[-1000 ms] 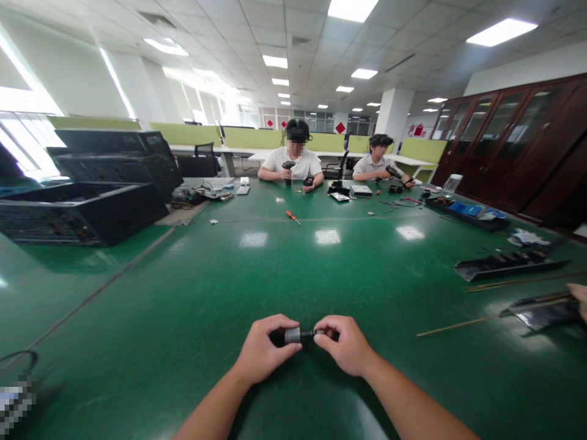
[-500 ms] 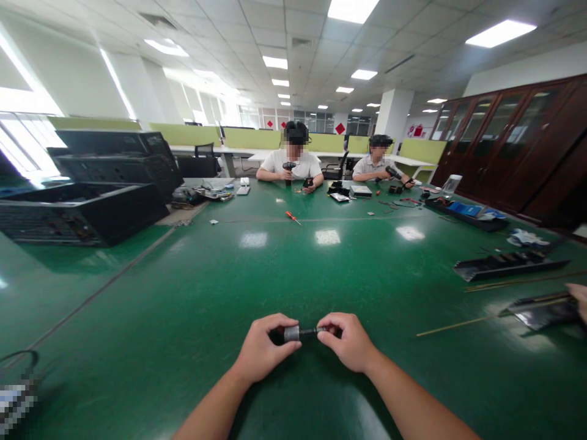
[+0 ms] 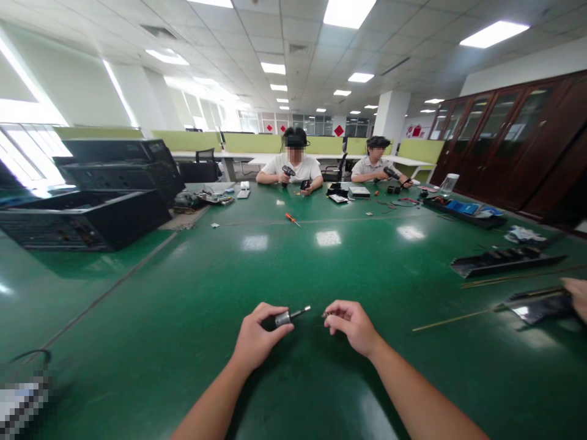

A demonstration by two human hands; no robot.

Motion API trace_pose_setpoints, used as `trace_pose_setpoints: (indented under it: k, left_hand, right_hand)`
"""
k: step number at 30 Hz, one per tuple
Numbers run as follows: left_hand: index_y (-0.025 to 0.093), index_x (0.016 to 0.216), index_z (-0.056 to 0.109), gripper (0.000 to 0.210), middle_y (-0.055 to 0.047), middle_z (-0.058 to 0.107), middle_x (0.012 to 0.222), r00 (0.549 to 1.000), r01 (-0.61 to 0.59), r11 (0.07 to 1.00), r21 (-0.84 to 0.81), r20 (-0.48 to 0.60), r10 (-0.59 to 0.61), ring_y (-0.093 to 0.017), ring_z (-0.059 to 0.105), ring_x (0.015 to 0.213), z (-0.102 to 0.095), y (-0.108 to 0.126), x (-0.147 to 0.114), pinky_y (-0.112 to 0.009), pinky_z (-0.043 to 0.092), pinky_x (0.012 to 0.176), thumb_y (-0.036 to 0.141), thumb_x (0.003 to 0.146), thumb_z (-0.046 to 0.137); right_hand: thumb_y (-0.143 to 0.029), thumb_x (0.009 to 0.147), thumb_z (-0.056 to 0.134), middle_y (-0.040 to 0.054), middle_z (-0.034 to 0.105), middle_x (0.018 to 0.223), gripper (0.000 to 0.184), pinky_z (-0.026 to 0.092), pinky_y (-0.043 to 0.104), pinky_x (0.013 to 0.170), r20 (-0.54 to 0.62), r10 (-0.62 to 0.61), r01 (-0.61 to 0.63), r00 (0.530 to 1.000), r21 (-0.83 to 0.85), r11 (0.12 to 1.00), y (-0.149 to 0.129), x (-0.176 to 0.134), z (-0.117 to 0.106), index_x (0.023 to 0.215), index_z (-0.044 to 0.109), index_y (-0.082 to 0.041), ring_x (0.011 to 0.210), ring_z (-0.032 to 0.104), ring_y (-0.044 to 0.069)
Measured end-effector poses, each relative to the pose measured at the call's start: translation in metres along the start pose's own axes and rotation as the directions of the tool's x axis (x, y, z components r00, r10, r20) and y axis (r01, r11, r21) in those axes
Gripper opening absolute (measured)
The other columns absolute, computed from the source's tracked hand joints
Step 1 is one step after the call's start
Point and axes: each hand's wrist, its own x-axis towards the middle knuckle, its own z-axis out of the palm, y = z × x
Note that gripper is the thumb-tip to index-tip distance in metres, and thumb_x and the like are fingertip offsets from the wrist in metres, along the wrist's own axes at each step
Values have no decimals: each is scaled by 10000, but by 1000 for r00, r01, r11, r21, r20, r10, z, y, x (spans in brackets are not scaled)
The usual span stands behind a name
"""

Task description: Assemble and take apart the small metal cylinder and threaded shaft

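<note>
Pointing rightward from the left hand [image 3: 257, 336], a slim dark shaft [image 3: 299, 312] with a bright tip stuck out of a grey metal cylinder [image 3: 283, 319], which that hand pinched between thumb and fingers just above the counter [image 3: 293, 269]. The long axis of the two ran across the person's front, canted a little up the view at the tip; whether the tip was raised or merely farther off, I could not tell. The right hand [image 3: 352, 329] lay just beyond that tip, near it but apart, and a touch lower in the view, so the shaft's line passed slightly above its fingertips. Its fingers were curled in and narrow around a small metallic piece [image 3: 326, 315], too small to make out. The cylinder was thus in the left hand's grip, while the right hand was the nearer one to the free end of the shaft. Farther out, to the right, a thin rod [image 3: 452, 321] angled across the surface, and beyond it sat a long black tray [image 3: 507, 263]. An orange screwdriver [image 3: 291, 219] lay farther still, short of a co-worker [image 3: 293, 168] with a drill [image 3: 288, 171].
</note>
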Motion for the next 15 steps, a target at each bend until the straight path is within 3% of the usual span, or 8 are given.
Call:
trace_pose_setpoints:
  k: [2,5,7,9,12,15]
  left_hand:
    - [160,965,726,414,-82,725,909,991,83,993,-80,-94,-91,-254,668,868,-4,-3,3,-385,506,854,421,650,793]
    - [128,1196,614,608,-116,716,1064,967,136,971,-196,-188,-173,-255,672,989,-16,-4,5,-379,521,900,494,719,709]
    - [126,1263,569,696,-119,704,1123,938,172,946,-273,-248,-242,-251,670,1021,-33,-1,1,-376,519,931,518,706,714]
    - [135,1209,611,697,-110,719,1093,909,215,930,-298,-286,-302,-253,690,976,-59,3,-9,-375,531,924,541,659,746]
    - [181,1026,681,599,-73,760,982,878,285,945,-159,-352,-324,-271,705,954,-109,4,-36,-337,562,863,531,557,809]
    - [228,892,724,479,-36,781,861,870,345,930,124,-415,-267,-292,728,862,-158,-10,-73,-318,594,717,518,522,814]
  right_hand:
    - [-367,812,654,37,664,689,235,421,256,559,-17,22,-18,1000,173,985,3,3,-1,829,666,-133,529,562,124]
    - [-477,856,598,43,653,661,364,397,245,512,-34,86,-72,996,299,952,9,8,0,831,643,-117,486,543,114]
    - [-532,858,578,50,654,650,421,392,244,494,-13,128,-116,992,332,936,12,9,1,817,620,-115,472,542,115]
    - [-564,846,580,54,658,648,447,398,245,490,13,153,-148,988,339,929,13,10,3,797,598,-119,465,545,118]
    - [-578,838,581,55,661,654,456,408,248,494,49,163,-170,985,324,931,14,9,5,776,579,-126,466,548,118]
    - [-550,836,598,51,666,660,426,402,244,500,84,158,-176,984,293,940,13,7,8,782,580,-127,471,549,115]
